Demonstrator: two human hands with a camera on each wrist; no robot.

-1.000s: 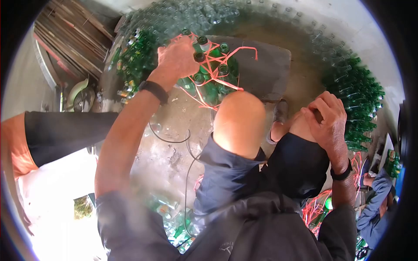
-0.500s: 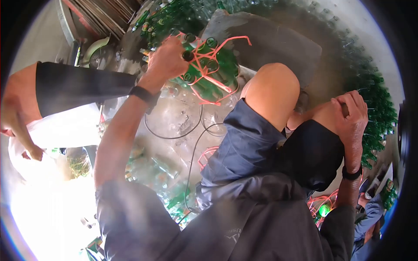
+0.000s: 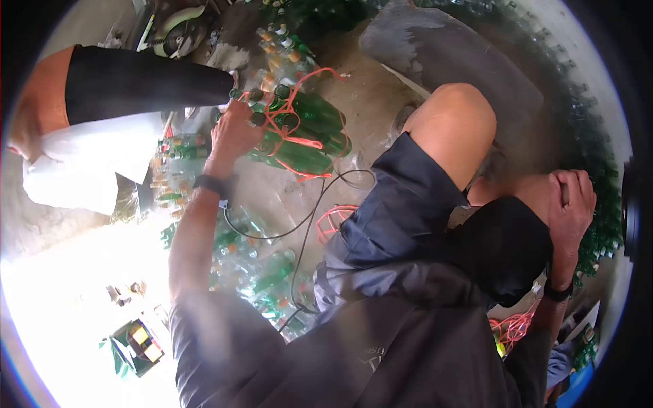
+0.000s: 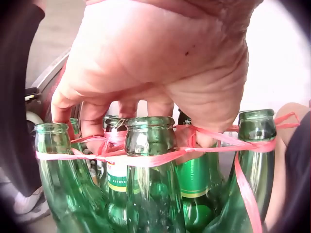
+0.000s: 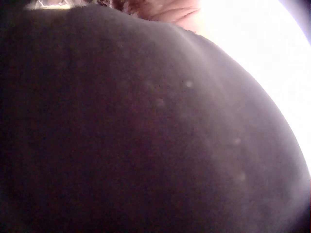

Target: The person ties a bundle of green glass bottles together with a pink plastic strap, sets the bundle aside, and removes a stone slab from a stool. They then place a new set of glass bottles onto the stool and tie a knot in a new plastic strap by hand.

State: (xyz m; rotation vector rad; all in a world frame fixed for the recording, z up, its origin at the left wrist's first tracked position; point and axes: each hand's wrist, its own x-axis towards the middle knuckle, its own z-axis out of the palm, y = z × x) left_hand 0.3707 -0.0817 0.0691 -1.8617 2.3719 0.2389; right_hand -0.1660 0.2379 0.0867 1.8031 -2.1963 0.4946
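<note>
Head view: our left hand (image 3: 235, 132) is clamped onto the bundle of green glass bottles (image 3: 306, 132) up at eleven o'clock, and the bundle is tipped on its side. Our right hand (image 3: 571, 204) sits at three o'clock, fingers bent over the knee (image 3: 524, 190). We cannot tell whether it grips anything.

Left wrist view: fingers (image 4: 92, 121) hook down between the necks, through the pink plastic string (image 4: 160, 158). We judge the load heavy, rigid, slick and breakable, so grip the necks, not the thin string alone.

Right wrist view: dark fabric (image 5: 146, 145) only.
</note>
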